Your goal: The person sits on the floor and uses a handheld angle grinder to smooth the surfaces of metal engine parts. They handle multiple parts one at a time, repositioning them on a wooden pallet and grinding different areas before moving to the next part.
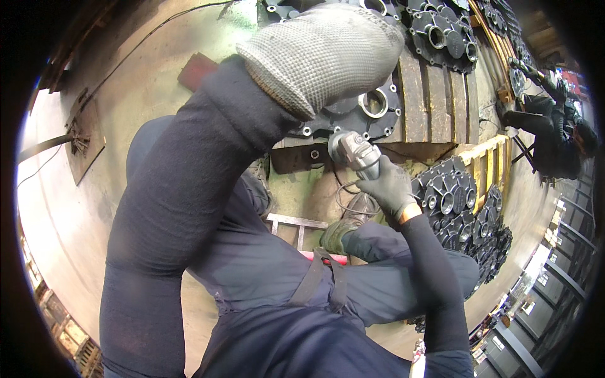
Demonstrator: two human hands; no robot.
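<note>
My left hand point(324, 53), in a grey textured glove, is raised close in front of me and covers much of the upper middle. Its fingers are hidden, so I cannot tell whether it holds anything. Lower right of it, my right hand point(389, 189), in a dark grey glove, is wrapped round the body of an angle grinder point(360, 155). The grinder's head points up and left, beside the near edge of a black metal casting point(376, 104) with round bores and bolt holes. My left hand and forearm hide part of that casting.
The casting rests by a slatted wooden pallet point(435, 104), with another black casting point(444, 34) beyond. Several castings point(447, 195) are stacked at right near a yellow pallet point(488, 164). A cable point(343, 198) loops by my boot. Another person point(554, 126) sits far right.
</note>
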